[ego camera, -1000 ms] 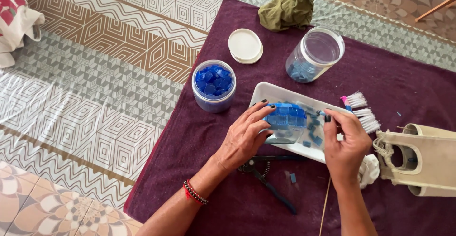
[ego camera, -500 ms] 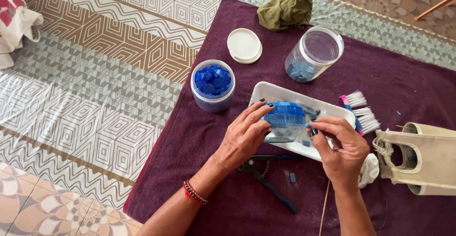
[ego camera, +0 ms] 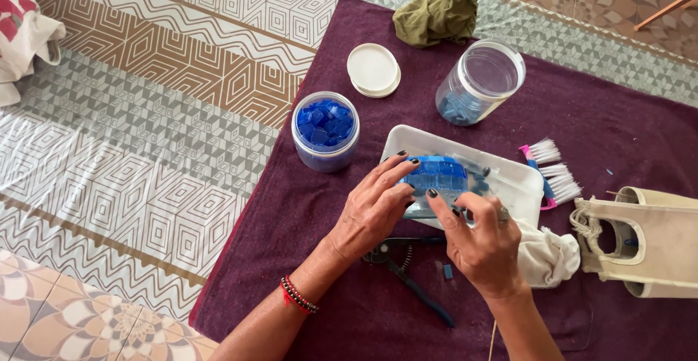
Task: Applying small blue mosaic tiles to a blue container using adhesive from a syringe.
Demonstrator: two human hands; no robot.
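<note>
Nearest me, my left hand reaches in from the lower edge with a red and black bead bracelet at the wrist, and my right hand comes up beside it. Both meet on a sheet of blue mosaic tiles held over the white tray. The left fingers are spread and curled, tips pressing on the near and left edge of the sheet; the right fingers are pinched together on its near right corner. Under my hands, black-handled nippers lie on the maroon cloth, touching neither hand, with a white cloth bundle just right of my right hand. A beige bag crowds the right edge, and two white-bristled brushes lie against the tray's right end. Left of the tray stands an open jar full of blue tiles, with bare cloth between. Farther off are a white lid, a nearly empty clear jar and a crumpled green rag.
</note>
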